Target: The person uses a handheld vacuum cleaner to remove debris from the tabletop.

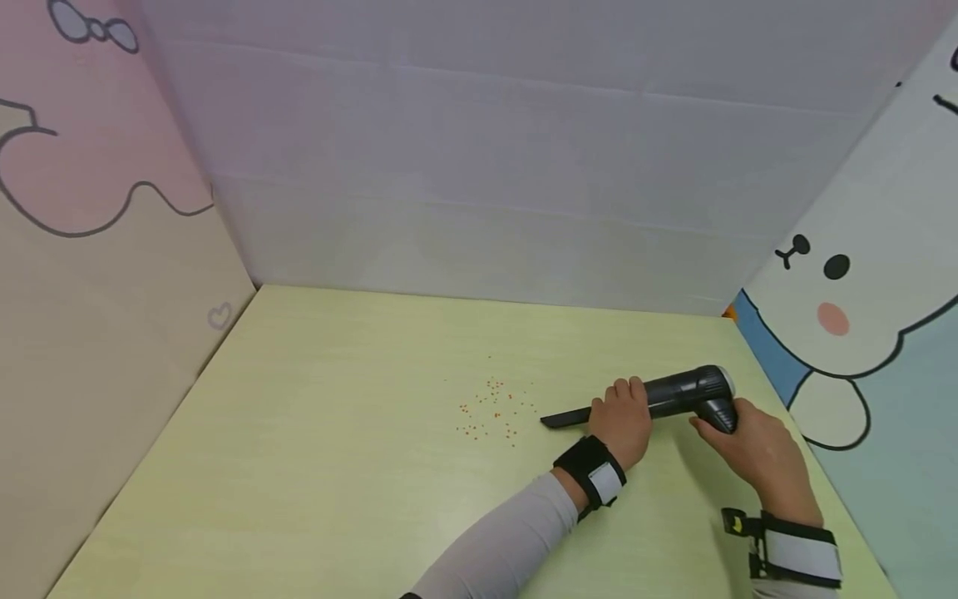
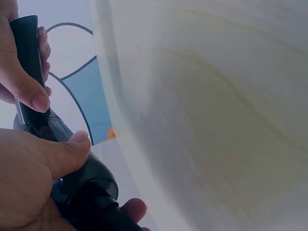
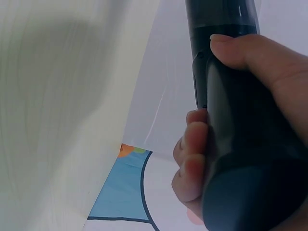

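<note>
A black handheld vacuum cleaner [image 1: 679,393] is held over the right part of the table, its flat narrow nozzle [image 1: 566,418] pointing left. My left hand [image 1: 623,424] is wrapped round the front of its body, near where the nozzle begins. Behind it, my right hand [image 1: 767,453] grips the angled handle; in the right wrist view, the thumb and curled fingers lie round the handle [image 3: 240,106]. Small orange crumbs [image 1: 497,414] are scattered on the table just left of the nozzle tip. Whether the tip touches the tabletop, I cannot tell.
The pale yellow table [image 1: 299,466] is bordered at the back by a plain light wall panel [image 1: 479,150]. Cartoon-printed panels stand on the left [image 1: 97,291] and the right [image 1: 883,349], the right one close to my right hand.
</note>
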{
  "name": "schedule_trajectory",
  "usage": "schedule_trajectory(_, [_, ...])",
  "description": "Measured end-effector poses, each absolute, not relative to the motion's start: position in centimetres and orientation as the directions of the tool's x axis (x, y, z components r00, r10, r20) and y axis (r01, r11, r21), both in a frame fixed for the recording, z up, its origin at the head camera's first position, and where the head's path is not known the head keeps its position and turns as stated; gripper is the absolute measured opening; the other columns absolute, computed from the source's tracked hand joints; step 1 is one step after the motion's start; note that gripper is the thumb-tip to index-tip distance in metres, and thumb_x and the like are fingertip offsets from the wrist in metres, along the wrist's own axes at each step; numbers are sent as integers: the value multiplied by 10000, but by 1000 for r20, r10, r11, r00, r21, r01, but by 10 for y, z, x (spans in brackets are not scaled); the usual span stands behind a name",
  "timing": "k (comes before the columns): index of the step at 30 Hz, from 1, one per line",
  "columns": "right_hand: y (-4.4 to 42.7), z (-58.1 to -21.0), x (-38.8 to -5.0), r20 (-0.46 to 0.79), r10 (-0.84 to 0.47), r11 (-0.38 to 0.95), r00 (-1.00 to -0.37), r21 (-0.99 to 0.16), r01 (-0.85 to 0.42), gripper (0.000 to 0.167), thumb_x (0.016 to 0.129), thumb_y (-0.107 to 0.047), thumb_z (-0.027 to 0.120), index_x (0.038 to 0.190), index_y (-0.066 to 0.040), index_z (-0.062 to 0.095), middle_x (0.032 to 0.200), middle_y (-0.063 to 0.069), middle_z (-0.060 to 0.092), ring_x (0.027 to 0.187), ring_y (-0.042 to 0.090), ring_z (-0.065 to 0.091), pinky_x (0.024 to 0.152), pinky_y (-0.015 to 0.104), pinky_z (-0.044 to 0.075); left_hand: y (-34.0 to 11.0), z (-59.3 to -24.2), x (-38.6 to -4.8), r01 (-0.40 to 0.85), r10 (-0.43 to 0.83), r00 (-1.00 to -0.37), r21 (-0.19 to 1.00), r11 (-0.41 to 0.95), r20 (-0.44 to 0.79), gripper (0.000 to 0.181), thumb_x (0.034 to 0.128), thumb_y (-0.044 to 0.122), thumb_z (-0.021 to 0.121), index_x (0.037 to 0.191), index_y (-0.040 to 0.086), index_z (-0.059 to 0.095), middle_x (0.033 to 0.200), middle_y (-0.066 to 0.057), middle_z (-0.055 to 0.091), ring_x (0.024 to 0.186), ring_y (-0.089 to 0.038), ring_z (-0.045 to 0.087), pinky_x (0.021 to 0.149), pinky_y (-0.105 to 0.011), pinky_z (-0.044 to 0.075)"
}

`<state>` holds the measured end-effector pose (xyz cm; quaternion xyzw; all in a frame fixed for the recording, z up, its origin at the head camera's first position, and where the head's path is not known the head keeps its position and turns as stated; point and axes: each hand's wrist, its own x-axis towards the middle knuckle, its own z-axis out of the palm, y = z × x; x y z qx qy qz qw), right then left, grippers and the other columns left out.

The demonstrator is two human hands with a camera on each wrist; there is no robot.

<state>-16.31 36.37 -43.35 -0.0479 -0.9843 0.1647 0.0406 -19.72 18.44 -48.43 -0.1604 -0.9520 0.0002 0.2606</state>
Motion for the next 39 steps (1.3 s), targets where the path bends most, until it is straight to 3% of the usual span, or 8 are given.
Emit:
schedule_trajectory(14, [357, -432, -166, 74, 110, 939, -991, -333, 79, 555, 924, -451, 691, 912, 80, 527, 677, 120, 535, 549, 238, 502, 468, 355, 356, 180, -486, -205, 277, 287, -764, -107, 955, 578, 322, 959, 423, 655, 1128, 160, 579, 901, 57, 570, 732, -55, 560, 575, -207, 449])
schedule_trajectory(23, [353, -431, -169, 79, 116, 941, -990, -329, 84, 558, 925, -450, 689, 902, 86, 532, 663, 119, 528, 545, 239, 502, 462, 351, 356, 175, -481, -209, 307, 292, -775, -71, 949, 561, 321, 949, 401, 670, 1138, 160, 576, 921, 54, 582, 753, -54, 569, 596, -195, 453])
schedule_trajectory(33, [347, -429, -174, 79, 128, 942, -989, -323, 96, 567, 925, -456, 686, 892, 87, 528, 660, 130, 521, 537, 248, 505, 445, 354, 358, 170, -485, -219, 312, 289, -695, -86, 946, 658, 236, 956, 360, 661, 1070, 168, 584, 859, 67, 566, 702, -26, 545, 582, -159, 426])
schedule_trajectory(39, [343, -430, -177, 88, 131, 943, -987, -319, 97, 544, 918, -432, 702, 888, 83, 528, 655, 129, 521, 537, 251, 504, 443, 354, 355, 167, -487, -222, 329, 301, -705, -81, 941, 643, 258, 951, 355, 677, 1089, 153, 594, 890, 51, 595, 731, -48, 587, 625, -173, 468])
